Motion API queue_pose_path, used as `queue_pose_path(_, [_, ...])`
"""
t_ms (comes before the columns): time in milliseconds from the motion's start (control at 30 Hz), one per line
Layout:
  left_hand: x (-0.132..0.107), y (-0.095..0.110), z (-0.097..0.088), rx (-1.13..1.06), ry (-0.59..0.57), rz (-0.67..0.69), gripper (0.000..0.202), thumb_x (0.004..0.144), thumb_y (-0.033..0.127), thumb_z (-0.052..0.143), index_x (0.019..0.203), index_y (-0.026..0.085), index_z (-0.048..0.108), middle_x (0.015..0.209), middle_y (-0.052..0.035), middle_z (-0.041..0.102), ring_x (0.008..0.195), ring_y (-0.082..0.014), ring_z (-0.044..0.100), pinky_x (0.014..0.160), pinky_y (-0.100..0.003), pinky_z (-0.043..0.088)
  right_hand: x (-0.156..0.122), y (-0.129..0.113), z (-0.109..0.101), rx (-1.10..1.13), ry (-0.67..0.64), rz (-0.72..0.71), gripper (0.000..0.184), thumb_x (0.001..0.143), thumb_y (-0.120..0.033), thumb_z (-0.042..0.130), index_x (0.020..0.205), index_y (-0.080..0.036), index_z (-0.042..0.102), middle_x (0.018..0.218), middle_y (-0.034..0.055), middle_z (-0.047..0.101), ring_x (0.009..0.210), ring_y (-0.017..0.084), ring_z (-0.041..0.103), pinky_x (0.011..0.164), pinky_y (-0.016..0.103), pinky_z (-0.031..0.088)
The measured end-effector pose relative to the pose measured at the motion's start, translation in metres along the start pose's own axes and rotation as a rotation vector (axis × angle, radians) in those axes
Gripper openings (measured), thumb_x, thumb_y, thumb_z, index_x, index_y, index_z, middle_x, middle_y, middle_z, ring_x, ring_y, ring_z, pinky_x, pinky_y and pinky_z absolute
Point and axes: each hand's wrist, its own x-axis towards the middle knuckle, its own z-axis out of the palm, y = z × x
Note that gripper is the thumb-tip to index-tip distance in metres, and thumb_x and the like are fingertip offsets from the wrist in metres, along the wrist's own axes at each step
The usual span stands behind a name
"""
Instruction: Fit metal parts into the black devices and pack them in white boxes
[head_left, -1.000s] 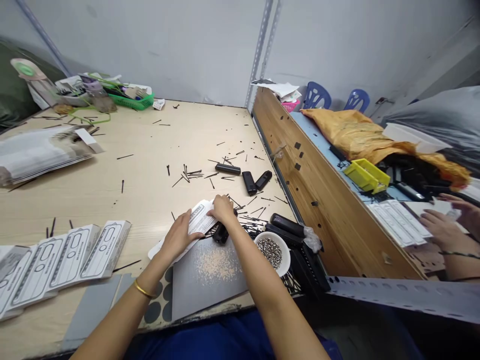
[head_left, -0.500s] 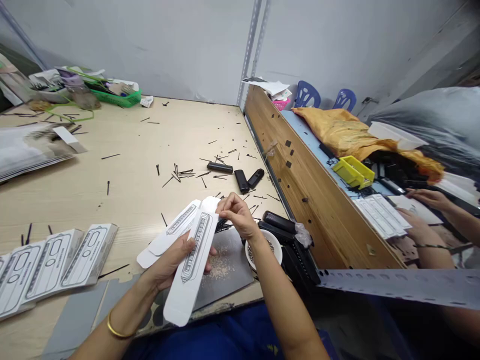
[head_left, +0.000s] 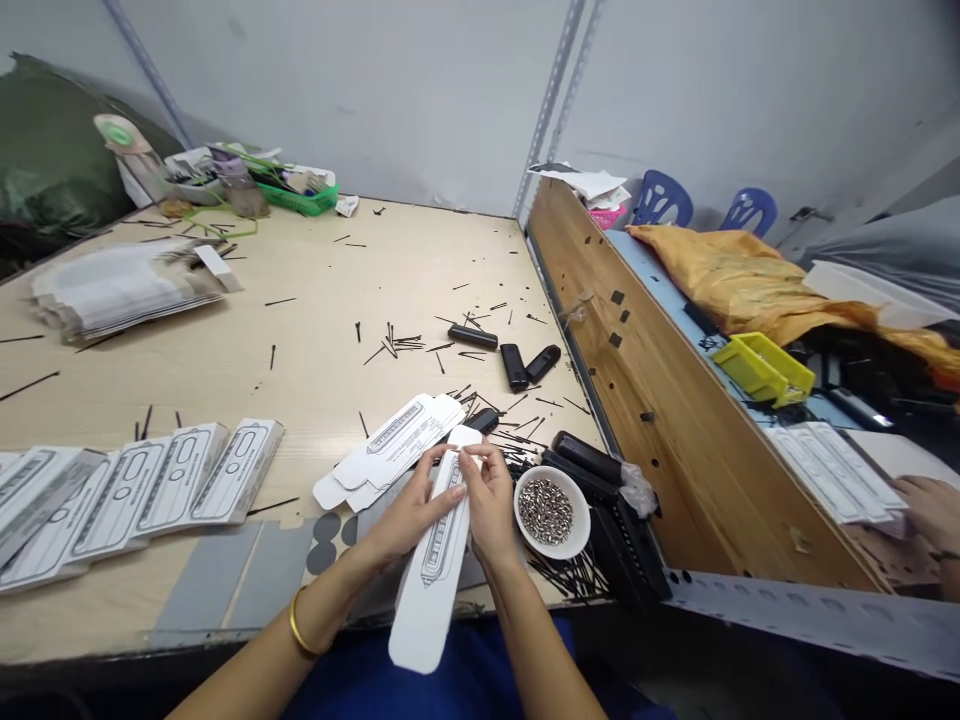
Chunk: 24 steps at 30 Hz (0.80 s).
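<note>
already folded boxes (head_left: 180,480): lower left
left hand (head_left: 411,512), right hand (head_left: 489,500): pinched one unclosed carton (head_left: 430,610)
flat cartons (head_left: 391,447): lay unmade — centre

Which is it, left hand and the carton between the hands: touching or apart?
Touching. The head view shows the left hand with its thumb lying over the carton's printed face.

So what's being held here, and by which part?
A white printed carton, near its far end, just below the end flap: left hand with thumb on top, right hand opposite.
</note>
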Motion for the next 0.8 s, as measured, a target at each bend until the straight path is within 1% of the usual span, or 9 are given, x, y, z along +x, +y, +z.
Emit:
queue_pose_path(100, [-0.004,-0.002,0.002,-0.125,0.035,-0.117,0.092,0.084,0.049,0.06,0.149,0.023,0.0,0.126,-0.017,0.056,0.104,-0.0275,0.063,0.088,-0.044,0.05,0.0,-0.002,0.002,0.177,0.006,-0.009,0.042,0.073,-0.043,0.069,0.102,-0.021,0.048,0.094,0.0013,0.057,0.087,0.011,0.057,0.078,0.024,0.048])
queue_pose_path(200, [-0.006,-0.009,0.002,-0.078,0.03,-0.183,0.103,0.085,0.053,0.057,0.149,0.023,-0.019,0.114,-0.0161,0.062,0.089,-0.028,0.067,0.078,-0.048,0.052,0.004,-0.006,0.002,0.276,-0.067,0.06,0.038,0.075,-0.049,0.066,0.081,-0.016,0.048,0.073,-0.0024,0.051,0.066,0.006,0.05,0.063,0.018,0.044])
queue_pose_path(333, [-0.006,-0.019,0.0,0.267,0.098,-0.012,0.098,0.084,0.051,0.058,0.153,0.017,-0.002,0.138,-0.0187,0.046,0.128,-0.0299,0.045,0.106,-0.047,0.036,0.016,-0.006,0.001,0.344,-0.135,0.241,0.045,0.063,-0.045,0.077,0.076,-0.016,0.045,0.067,-0.0053,0.049,0.055,0.003,0.044,0.054,0.016,0.039])
queue_pose_path(400, [-0.006,-0.021,-0.001,0.321,0.106,-0.006,0.095,0.085,0.051,0.057,0.154,0.017,0.0,0.139,-0.0185,0.045,0.125,-0.0298,0.047,0.104,-0.047,0.038,0.016,-0.003,0.002,0.315,-0.123,0.278,0.046,0.062,-0.048,0.077,0.077,-0.015,0.048,0.066,-0.0046,0.051,0.054,0.004,0.044,0.053,0.017,0.039])
queue_pose_path(467, [-0.005,-0.021,-0.004,0.293,0.117,-0.005,0.094,0.086,0.049,0.056,0.154,0.016,0.001,0.128,-0.018,0.055,0.111,-0.0287,0.057,0.095,-0.046,0.045,0.008,-0.001,0.001,0.274,-0.085,0.255,0.045,0.068,-0.054,0.07,0.078,-0.014,0.054,0.066,-0.0021,0.053,0.058,0.006,0.047,0.056,0.019,0.041])
queue_pose_path(600, [-0.005,-0.019,-0.011,0.307,0.129,0.029,0.09,0.087,0.045,0.056,0.154,0.014,0.004,0.112,-0.0162,0.062,0.099,-0.0275,0.062,0.085,-0.044,0.051,-0.015,0.001,-0.006,0.224,-0.078,0.211,0.043,0.072,-0.051,0.068,0.094,-0.014,0.061,0.092,0.0042,0.063,0.084,0.011,0.058,0.078,0.022,0.048])
queue_pose_path(667, [-0.008,-0.019,-0.013,0.327,0.092,0.075,0.079,0.094,0.041,0.044,0.154,0.017,-0.002,0.114,-0.0168,0.061,0.098,-0.026,0.063,0.082,-0.043,0.052,-0.02,0.002,-0.013,0.237,-0.063,0.239,0.045,0.069,-0.048,0.072,0.097,-0.017,0.057,0.095,0.003,0.062,0.084,0.011,0.058,0.078,0.023,0.048])
queue_pose_path(733, [-0.014,-0.019,-0.013,0.401,0.016,0.24,0.073,0.096,0.032,0.039,0.153,0.022,-0.006,0.128,-0.0192,0.053,0.11,-0.0267,0.059,0.085,-0.043,0.053,-0.019,0.004,-0.017,0.295,0.06,0.252,0.046,0.069,-0.05,0.071,0.096,-0.019,0.051,0.086,-0.0008,0.059,0.074,0.008,0.055,0.07,0.021,0.047])
queue_pose_path(800, [-0.023,-0.02,-0.012,0.593,-0.047,0.522,0.075,0.091,0.022,0.048,0.152,0.026,0.005,0.144,-0.0202,0.036,0.132,-0.0308,0.042,0.098,-0.048,0.045,-0.013,0.005,-0.017,0.308,0.146,0.24,0.043,0.073,-0.054,0.065,0.092,-0.02,0.046,0.078,-0.0033,0.054,0.066,0.007,0.051,0.064,0.02,0.046])
